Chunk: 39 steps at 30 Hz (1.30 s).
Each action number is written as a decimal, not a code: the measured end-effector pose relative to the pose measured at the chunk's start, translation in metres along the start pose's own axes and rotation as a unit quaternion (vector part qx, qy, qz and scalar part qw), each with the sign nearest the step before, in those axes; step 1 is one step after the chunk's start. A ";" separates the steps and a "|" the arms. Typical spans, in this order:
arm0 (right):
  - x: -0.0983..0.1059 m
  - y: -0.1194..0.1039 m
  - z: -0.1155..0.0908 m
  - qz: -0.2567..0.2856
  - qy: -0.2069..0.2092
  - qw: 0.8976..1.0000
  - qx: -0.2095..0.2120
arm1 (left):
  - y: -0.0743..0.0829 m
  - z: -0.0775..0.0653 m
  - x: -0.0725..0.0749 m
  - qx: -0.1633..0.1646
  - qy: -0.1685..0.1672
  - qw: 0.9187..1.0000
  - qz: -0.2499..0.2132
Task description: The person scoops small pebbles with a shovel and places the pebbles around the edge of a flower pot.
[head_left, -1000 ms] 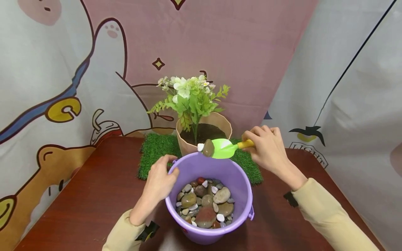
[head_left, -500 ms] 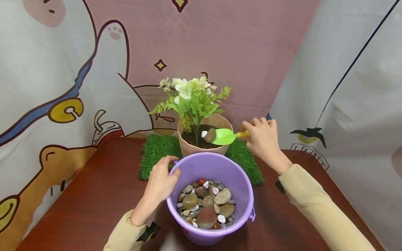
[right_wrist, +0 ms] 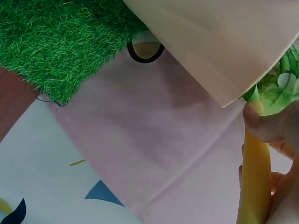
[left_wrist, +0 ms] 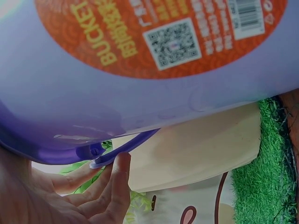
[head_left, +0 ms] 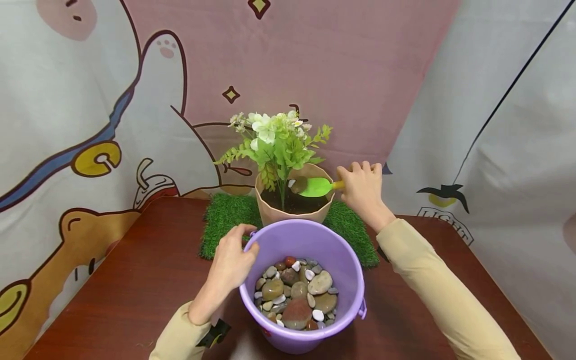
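In the head view my right hand (head_left: 361, 190) grips the yellow handle (right_wrist: 254, 172) of a small green shovel (head_left: 316, 187). On the blade's tip lie a brown stone (head_left: 299, 185) and a white pebble (head_left: 291, 183), inside the mouth of a beige flowerpot (head_left: 292, 216) over dark soil. White flowers with green leaves (head_left: 281, 145) stand in that pot. My left hand (head_left: 231, 257) holds the left rim of a purple bucket (head_left: 302, 235), thumb at the inner side. Its fingers reach the bucket's bail (left_wrist: 128, 147) outside. Wet stones (head_left: 297, 295) cover the bucket's bottom.
A green artificial grass mat (head_left: 229, 215) lies beneath the flowerpot on the reddish-brown table (head_left: 135, 270). Close in front of the pot stands the bucket. A printed cartoon cloth (head_left: 342, 65) hangs right behind the table.
My right hand has carried the loaded shovel forward and away, from above the bucket's far rim into the flowerpot's mouth. My left hand has stayed on the bucket rim.
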State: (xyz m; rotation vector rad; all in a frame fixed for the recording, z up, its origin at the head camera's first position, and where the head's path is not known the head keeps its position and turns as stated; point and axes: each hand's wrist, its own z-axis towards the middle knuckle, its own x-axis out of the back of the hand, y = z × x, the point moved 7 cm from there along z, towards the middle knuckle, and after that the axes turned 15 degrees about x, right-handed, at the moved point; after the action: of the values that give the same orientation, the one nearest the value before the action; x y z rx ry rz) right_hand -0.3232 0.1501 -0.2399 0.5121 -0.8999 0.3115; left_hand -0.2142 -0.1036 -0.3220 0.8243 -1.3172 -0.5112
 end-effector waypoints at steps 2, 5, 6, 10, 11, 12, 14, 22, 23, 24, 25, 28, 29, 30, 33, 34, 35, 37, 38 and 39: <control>-0.003 -0.002 0.003 -0.008 -0.009 1.000 0.000 | 0.000 0.000 -0.001 0.001 -0.001 1.000 0.001; -0.009 -0.004 0.008 -0.020 -0.036 0.999 -0.004 | -0.001 0.000 -0.002 0.000 -0.002 1.000 0.002; -0.011 -0.005 0.009 -0.024 -0.048 0.999 -0.007 | -0.001 0.000 -0.002 0.001 -0.002 1.000 0.003; -0.019 -0.006 0.014 -0.041 -0.102 0.994 -0.020 | -0.001 0.000 -0.003 0.000 -0.003 1.000 0.003; -0.020 -0.006 0.015 -0.045 -0.114 0.992 -0.023 | -0.001 0.000 -0.003 0.000 -0.004 1.000 0.003; -0.022 -0.006 0.016 -0.049 -0.126 0.990 -0.025 | -0.001 0.000 -0.003 -0.002 -0.004 1.000 0.003; -0.023 -0.007 0.018 -0.057 -0.145 0.988 -0.025 | -0.001 0.000 -0.003 -0.004 -0.004 1.000 0.004; -0.016 -0.011 0.019 -0.084 -0.152 0.985 -0.005 | 0.000 0.000 -0.003 -0.006 -0.003 1.000 0.004; -0.014 -0.011 0.019 -0.086 -0.146 0.986 -0.002 | 0.000 0.000 -0.003 -0.007 -0.003 1.000 0.004; -0.013 -0.011 0.018 -0.088 -0.135 0.987 0.002 | 0.000 0.000 -0.003 -0.007 -0.003 1.000 0.003; -0.011 -0.010 0.017 -0.089 -0.124 0.988 0.006 | 0.000 0.000 -0.003 -0.008 -0.003 1.000 0.003; -0.007 -0.008 0.011 -0.089 -0.090 0.992 0.017 | 0.000 0.001 -0.003 -0.007 -0.003 1.000 0.003; -0.006 -0.006 0.008 -0.088 -0.077 0.993 0.021 | 0.000 0.001 -0.003 -0.007 -0.003 1.000 0.004; -0.005 -0.005 0.006 -0.086 -0.065 0.994 0.025 | 0.000 0.001 -0.003 -0.007 -0.003 1.000 0.004; 0.000 -0.002 -0.002 -0.080 -0.033 0.996 0.037 | 0.000 0.001 -0.002 -0.005 0.000 1.000 0.005; 0.003 -0.001 -0.004 -0.077 -0.018 0.996 0.040 | -0.001 0.001 -0.002 -0.005 0.001 1.000 0.006; 0.005 0.000 -0.006 -0.075 -0.001 0.996 0.045 | 0.000 0.001 -0.001 -0.006 0.002 1.000 0.005; 0.011 0.001 -0.011 -0.072 0.033 0.995 0.054 | 0.000 0.001 -0.001 -0.007 0.003 1.000 0.006; 0.014 0.001 -0.013 -0.073 0.052 0.994 0.059 | 0.000 0.001 -0.001 -0.007 0.004 1.000 0.005; 0.017 0.000 -0.015 -0.072 0.071 0.993 0.064 | 0.000 0.001 -0.001 -0.007 0.004 1.000 0.005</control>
State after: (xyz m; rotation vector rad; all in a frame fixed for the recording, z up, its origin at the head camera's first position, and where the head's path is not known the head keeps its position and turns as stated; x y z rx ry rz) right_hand -0.3031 0.1596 -0.2338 0.6625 -0.7047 0.2717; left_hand -0.2152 -0.1032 -0.3225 0.8062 -1.3080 -0.5082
